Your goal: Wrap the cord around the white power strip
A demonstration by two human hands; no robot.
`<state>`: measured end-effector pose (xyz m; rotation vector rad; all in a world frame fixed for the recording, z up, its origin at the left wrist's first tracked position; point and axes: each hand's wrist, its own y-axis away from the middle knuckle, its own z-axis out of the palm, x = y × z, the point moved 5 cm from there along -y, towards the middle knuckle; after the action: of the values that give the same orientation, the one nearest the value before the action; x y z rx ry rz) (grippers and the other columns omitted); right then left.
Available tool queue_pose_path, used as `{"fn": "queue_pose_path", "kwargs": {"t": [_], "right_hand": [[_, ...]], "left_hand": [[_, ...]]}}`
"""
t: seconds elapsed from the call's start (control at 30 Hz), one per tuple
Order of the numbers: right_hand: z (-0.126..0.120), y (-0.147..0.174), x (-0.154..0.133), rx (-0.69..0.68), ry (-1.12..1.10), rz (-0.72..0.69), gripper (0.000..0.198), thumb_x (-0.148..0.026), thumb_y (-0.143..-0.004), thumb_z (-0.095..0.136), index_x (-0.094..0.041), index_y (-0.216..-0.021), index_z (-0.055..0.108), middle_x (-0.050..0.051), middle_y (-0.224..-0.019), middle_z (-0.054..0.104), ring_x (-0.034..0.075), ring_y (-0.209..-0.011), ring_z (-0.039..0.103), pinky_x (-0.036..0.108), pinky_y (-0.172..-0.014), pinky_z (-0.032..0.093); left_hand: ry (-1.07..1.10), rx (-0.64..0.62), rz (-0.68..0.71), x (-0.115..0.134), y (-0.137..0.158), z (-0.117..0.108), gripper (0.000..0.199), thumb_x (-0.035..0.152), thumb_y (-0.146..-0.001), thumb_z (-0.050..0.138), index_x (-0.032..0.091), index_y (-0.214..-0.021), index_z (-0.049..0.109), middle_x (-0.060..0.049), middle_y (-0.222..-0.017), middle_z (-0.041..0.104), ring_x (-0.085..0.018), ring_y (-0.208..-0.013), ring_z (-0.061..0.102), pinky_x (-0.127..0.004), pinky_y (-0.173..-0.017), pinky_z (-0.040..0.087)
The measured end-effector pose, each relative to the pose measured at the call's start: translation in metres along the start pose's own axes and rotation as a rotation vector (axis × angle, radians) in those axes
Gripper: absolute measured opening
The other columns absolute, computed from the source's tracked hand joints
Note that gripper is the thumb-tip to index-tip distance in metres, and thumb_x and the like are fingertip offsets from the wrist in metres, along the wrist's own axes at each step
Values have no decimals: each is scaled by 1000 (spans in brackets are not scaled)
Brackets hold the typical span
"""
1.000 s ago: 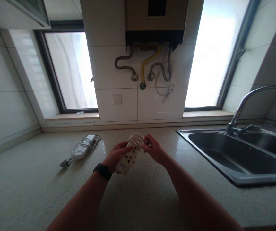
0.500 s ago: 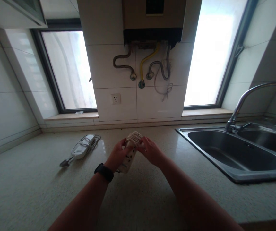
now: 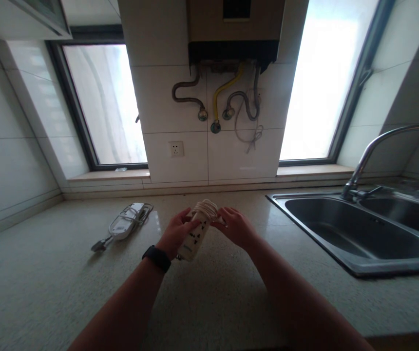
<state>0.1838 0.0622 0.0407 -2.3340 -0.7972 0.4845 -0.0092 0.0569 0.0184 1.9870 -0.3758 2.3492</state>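
Above the middle of the countertop (image 3: 48, 292), the left hand (image 3: 175, 233) grips a white power strip (image 3: 194, 239), fingers curled around its left side, so that the strip stands tilted with its socket face toward the camera. A white cord (image 3: 205, 208) is wound in tight loops around the strip's upper end. The right hand (image 3: 236, 226) meets that coil from the right, its fingertips pinched on the cord just beside the loops. A black wristband (image 3: 156, 258) sits on the left wrist. Toward the back left of the countertop lies a second power strip (image 3: 124, 225), flat, with its own cord bundled on it and its plug (image 3: 98, 245) pointing at the front left. A steel sink (image 3: 359, 234) is set into the right side, the faucet (image 3: 372, 151) arching over its far rim. On the tiled back wall, a wall outlet (image 3: 176, 149) sits between two windows.
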Motion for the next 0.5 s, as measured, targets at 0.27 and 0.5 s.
{"fn": "queue_pose_path", "kwargs": {"t": [0.27, 0.5], "right_hand": [[1, 0, 0, 181, -300, 114, 25, -43, -88, 68, -22, -97, 60, 3, -93, 66, 14, -73, 61, 25, -68, 46], [4, -2, 6, 255, -553, 258, 27, -44, -83, 70, -22, -96, 61, 2, -86, 65, 14, -71, 59, 24, -61, 51]], "left_hand": [[205, -51, -3, 3, 1, 5, 54, 33, -76, 78, 17, -125, 62, -13, -111, 71, -19, -83, 69, -30, -73, 51], [285, 10, 90, 3, 3, 15, 58, 32, -77, 77, 19, -130, 58, -12, -111, 70, -20, -87, 69, -33, -76, 53]]}}
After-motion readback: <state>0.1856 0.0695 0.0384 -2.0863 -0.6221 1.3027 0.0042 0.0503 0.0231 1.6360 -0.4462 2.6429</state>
